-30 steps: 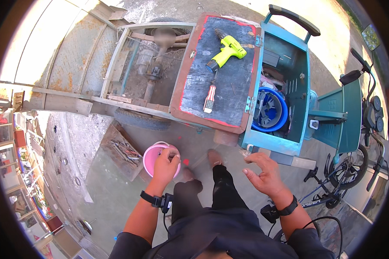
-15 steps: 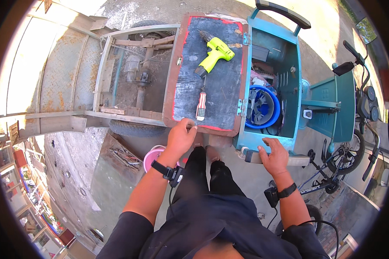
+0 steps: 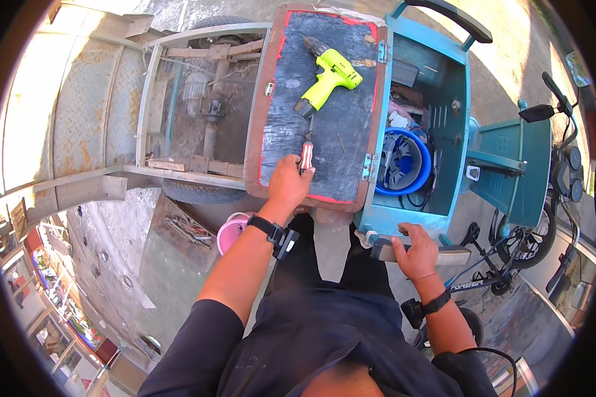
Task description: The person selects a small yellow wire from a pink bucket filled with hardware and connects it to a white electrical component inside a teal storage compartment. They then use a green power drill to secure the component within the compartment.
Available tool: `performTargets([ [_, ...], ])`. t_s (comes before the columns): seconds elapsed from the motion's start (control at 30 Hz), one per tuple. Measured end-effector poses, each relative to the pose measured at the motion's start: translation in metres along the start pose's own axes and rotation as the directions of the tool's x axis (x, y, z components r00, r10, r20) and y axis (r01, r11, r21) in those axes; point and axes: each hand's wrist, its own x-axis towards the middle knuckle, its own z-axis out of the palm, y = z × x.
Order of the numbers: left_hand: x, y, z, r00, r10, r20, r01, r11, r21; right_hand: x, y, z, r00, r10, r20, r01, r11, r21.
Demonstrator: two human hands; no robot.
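My left hand (image 3: 290, 180) has its fingers closed on the red-and-white handle of a screwdriver (image 3: 307, 149) lying on a dark, red-edged board (image 3: 344, 152) with a brown frame. A yellow-green drill (image 3: 334, 76) lies further up the same board. My right hand (image 3: 415, 251) is open, curved over a padded bar (image 3: 450, 255) at the near end of the teal metal compartment (image 3: 407, 215); whether it touches the bar I cannot tell. A blue bucket (image 3: 420, 172) with pieces inside sits in that compartment.
A metal frame (image 3: 141, 112) over a motor and axle adjoins the board at left. A pink bucket (image 3: 230, 233) and a box of scrap (image 3: 179, 231) stand on the ground. A bicycle (image 3: 477, 281) stands at right, below handlebars (image 3: 566, 169).
My left hand has moved up from over the pink bucket onto the screwdriver and closed on it. My right hand stays near the padded bar. I appear nearer the board.
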Motion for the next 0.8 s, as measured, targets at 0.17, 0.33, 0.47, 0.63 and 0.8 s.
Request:
performTargets([
  [0.17,0.006,-0.002,0.012,0.998,-0.047,-0.030,0.048,0.998,0.049,0.008,0.003,-0.012,0.984,-0.006,0.175,-0.020,0.989,0.146],
  [0.33,0.002,0.009,0.018,0.989,-0.147,-0.010,0.147,0.987,0.068,0.063,0.032,-0.035,0.672,-0.042,0.739,-0.298,0.899,0.322],
  [0.47,-0.012,0.024,0.033,0.978,-0.193,-0.079,0.200,0.976,0.091,0.143,0.037,-0.035,0.672,-0.277,0.686,0.151,0.959,0.240],
  [0.63,-0.022,0.030,0.044,0.955,-0.279,-0.098,0.284,0.958,0.036,0.222,0.014,0.020,0.722,-0.382,0.577,0.337,0.922,0.188],
  [0.8,-0.030,0.040,0.043,0.939,-0.332,-0.092,0.332,0.943,-0.017,0.245,-0.020,0.073,0.861,-0.294,0.415,0.325,0.946,-0.002],
])
